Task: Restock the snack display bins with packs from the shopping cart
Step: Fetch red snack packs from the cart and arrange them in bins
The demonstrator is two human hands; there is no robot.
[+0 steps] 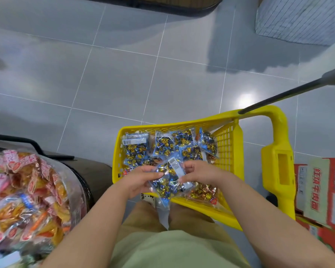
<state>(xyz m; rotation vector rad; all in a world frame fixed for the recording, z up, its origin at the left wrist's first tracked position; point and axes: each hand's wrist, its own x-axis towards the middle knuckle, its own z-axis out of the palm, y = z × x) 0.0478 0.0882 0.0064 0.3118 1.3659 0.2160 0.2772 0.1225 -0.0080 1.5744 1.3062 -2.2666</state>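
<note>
Grip: left hand and right hand both have fingers curled, pinching one clear pack of blue-and-gold sweets between them, over the near side of the yellow cart. More packs lie inside the cart. Display bin of orange snacks is at left. Red boxes are at right.
</note>
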